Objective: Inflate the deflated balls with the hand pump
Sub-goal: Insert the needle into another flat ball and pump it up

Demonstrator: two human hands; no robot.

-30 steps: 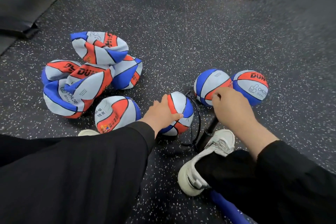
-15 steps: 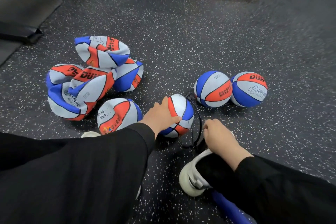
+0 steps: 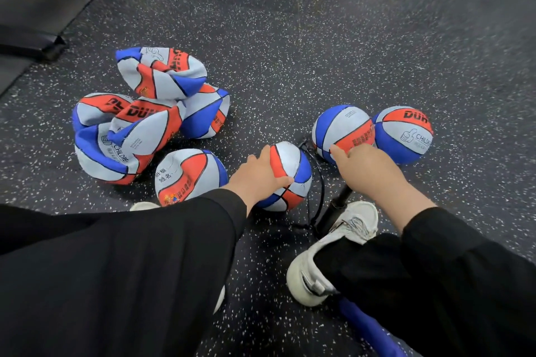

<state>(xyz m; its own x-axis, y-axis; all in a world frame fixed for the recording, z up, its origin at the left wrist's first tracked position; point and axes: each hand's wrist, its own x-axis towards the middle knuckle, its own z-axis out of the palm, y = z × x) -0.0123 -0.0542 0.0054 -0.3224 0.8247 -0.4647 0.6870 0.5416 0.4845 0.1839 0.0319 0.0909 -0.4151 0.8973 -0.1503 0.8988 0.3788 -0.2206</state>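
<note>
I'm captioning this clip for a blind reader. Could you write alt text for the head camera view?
A person's left hand holds a small ball on the speckled floor while the right hand grips a pump pinned under a white shoe. Two round balls lie right, crumpled ones left.

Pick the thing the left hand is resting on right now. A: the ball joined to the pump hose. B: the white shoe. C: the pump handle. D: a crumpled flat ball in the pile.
A: the left hand lies on the ball beside the black hose, while the right hand grips the top of the pump.
</note>
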